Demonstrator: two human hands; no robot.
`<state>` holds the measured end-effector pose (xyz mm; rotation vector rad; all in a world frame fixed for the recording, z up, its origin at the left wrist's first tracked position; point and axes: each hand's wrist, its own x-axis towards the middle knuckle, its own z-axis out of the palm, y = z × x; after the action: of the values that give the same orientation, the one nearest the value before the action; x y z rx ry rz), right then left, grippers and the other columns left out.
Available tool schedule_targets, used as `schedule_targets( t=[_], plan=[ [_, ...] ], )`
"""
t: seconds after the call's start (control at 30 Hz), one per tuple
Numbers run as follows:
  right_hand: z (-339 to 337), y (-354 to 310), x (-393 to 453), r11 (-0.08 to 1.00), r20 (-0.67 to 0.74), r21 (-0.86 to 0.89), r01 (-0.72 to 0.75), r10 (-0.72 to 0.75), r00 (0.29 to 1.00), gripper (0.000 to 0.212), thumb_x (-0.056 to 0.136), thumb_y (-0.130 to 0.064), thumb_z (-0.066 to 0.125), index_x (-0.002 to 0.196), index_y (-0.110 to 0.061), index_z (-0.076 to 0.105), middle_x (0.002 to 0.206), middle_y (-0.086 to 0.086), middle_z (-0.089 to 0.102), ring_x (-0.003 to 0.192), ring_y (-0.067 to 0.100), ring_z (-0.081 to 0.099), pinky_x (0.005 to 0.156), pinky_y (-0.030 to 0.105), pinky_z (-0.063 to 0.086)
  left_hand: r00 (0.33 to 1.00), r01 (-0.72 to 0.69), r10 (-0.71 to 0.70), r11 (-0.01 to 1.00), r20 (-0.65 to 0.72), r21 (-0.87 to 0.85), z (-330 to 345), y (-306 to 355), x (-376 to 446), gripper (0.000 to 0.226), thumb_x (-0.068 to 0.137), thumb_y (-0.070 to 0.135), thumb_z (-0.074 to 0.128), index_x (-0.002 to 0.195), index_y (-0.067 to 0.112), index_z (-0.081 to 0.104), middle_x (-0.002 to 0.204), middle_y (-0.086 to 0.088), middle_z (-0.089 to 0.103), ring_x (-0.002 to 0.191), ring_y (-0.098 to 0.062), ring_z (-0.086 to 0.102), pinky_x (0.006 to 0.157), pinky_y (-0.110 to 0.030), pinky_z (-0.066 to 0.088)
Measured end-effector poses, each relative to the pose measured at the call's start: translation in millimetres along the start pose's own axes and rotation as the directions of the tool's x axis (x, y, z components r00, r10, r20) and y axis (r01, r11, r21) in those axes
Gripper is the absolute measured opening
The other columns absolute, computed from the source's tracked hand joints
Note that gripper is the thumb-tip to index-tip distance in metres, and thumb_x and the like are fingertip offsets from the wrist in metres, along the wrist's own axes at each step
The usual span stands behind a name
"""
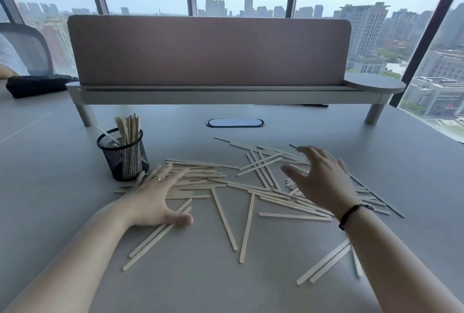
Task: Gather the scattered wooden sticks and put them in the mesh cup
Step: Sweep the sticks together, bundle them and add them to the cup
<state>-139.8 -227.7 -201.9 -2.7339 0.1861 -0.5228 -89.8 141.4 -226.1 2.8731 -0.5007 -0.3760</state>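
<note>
Several flat wooden sticks [247,227] lie scattered over the grey table [62,162] in front of me. A black mesh cup [124,154] stands upright at the left of the spread, with a bundle of sticks standing in it. My left hand [155,197] lies flat with spread fingers on a heap of sticks just right of the cup. My right hand [321,179] hovers with spread fingers over the right part of the pile and holds nothing. More sticks [324,262] lie near my right forearm.
A pink desk divider [208,51] on a raised shelf [226,94] crosses the back of the table. An oval cable port [235,123] sits in the tabletop behind the sticks. A dark bag [37,85] and a mesh chair [27,46] are at the far left.
</note>
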Motion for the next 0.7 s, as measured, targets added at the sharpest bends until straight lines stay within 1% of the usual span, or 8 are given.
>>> schedule_targets(
  t=[0.07, 0.13, 0.2, 0.27, 0.33, 0.47, 0.57, 0.7],
  plan=[
    [-4, 30, 7, 0.979, 0.072, -0.075, -0.189, 0.194, 0.978, 0.097, 0.071, -0.093, 0.034, 0.146, -0.032, 0.038, 0.152, 0.002, 0.043, 0.145, 0.026, 0.03, 0.118, 0.056, 0.02, 0.999, 0.014, -0.014, 1.0, -0.041, -0.014, 4, 1, 4, 0.141, 0.033, 0.112, 0.032, 0.156, 0.052, -0.001, 0.17, 0.0, -0.009, 0.156, -0.019, -0.014, 0.125, -0.045, -0.007],
    [0, 53, 7, 0.942, 0.189, -0.148, -0.301, 0.326, 0.926, 0.12, 0.055, -0.104, 0.016, 0.151, -0.033, 0.028, 0.161, 0.007, 0.029, 0.151, 0.029, 0.017, 0.119, 0.058, 0.012, 0.996, 0.009, -0.01, 1.0, -0.089, -0.02, 6, 8, 9, 0.135, 0.039, 0.112, 0.026, 0.157, 0.049, 0.005, 0.171, 0.001, -0.003, 0.157, -0.019, -0.007, 0.125, -0.044, -0.003],
    [7, 62, 7, 0.928, 0.248, -0.176, -0.329, 0.365, 0.897, 0.124, 0.053, -0.105, 0.007, 0.153, -0.033, 0.024, 0.164, 0.007, 0.021, 0.153, 0.028, 0.011, 0.12, 0.058, 0.008, 0.992, -0.02, 0.017, 0.999, -0.123, -0.031, 8, 18, 12, 0.129, 0.046, 0.11, 0.026, 0.158, 0.046, 0.011, 0.171, 0.004, 0.003, 0.157, -0.018, 0.0, 0.125, -0.044, 0.003],
    [13, 53, 7, 0.948, 0.252, -0.165, -0.272, 0.307, 0.918, 0.115, 0.062, -0.1, 0.007, 0.152, -0.032, 0.026, 0.165, 0.003, 0.021, 0.153, 0.023, 0.012, 0.121, 0.055, 0.009, 0.988, -0.046, 0.039, 0.998, -0.147, -0.041, 11, 30, 12, 0.119, 0.057, 0.104, 0.033, 0.158, 0.043, 0.015, 0.17, 0.009, 0.008, 0.156, -0.014, 0.004, 0.125, -0.042, 0.008],
    [21, 32, 7, 0.979, 0.27, -0.154, -0.136, 0.174, 0.947, 0.098, 0.073, -0.093, 0.014, 0.148, -0.033, 0.032, 0.163, -0.003, 0.025, 0.152, 0.017, 0.016, 0.121, 0.05, 0.011, 0.983, -0.077, 0.069, 0.996, -0.171, -0.038, 16, 42, 14, 0.11, 0.065, 0.099, 0.037, 0.157, 0.042, 0.017, 0.169, 0.012, 0.013, 0.155, -0.011, 0.007, 0.125, -0.04, 0.01],
    [36, -12, 3, 0.994, 0.328, -0.09, 0.069, -0.036, 0.944, 0.078, 0.085, -0.082, 0.026, 0.147, -0.035, 0.037, 0.159, -0.009, 0.032, 0.148, 0.011, 0.022, 0.12, 0.04, 0.013, 0.971, -0.147, 0.135, 0.988, -0.197, -0.044, 25, 58, 16, 0.11, 0.062, 0.102, 0.035, 0.155, 0.044, 0.023, 0.166, 0.014, 0.022, 0.154, -0.008, 0.013, 0.125, -0.039, 0.016],
    [43, -33, 1, 0.986, 0.31, -0.04, 0.164, -0.144, 0.94, 0.074, 0.085, -0.081, 0.031, 0.142, -0.036, 0.044, 0.153, -0.012, 0.041, 0.14, 0.011, 0.036, 0.115, 0.034, 0.022, 0.963, -0.156, 0.144, 0.987, -0.229, -0.034, 25, 62, 14, 0.105, 0.068, 0.096, 0.046, 0.155, 0.04, 0.028, 0.164, 0.011, 0.026, 0.153, -0.01, 0.016, 0.126, -0.038, 0.01],
    [46, -50, -1, 0.971, 0.32, 0.115, 0.208, -0.234, 0.918, 0.065, 0.083, -0.078, 0.043, 0.132, -0.037, 0.054, 0.137, -0.017, 0.056, 0.127, 0.013, 0.05, 0.103, 0.03, 0.037, 0.949, -0.11, 0.101, 0.994, -0.298, -0.011, 26, 62, 16, 0.1, 0.072, 0.096, 0.038, 0.152, 0.036, 0.034, 0.161, 0.01, 0.034, 0.152, -0.012, 0.02, 0.126, -0.045, -0.001]
  ],
)
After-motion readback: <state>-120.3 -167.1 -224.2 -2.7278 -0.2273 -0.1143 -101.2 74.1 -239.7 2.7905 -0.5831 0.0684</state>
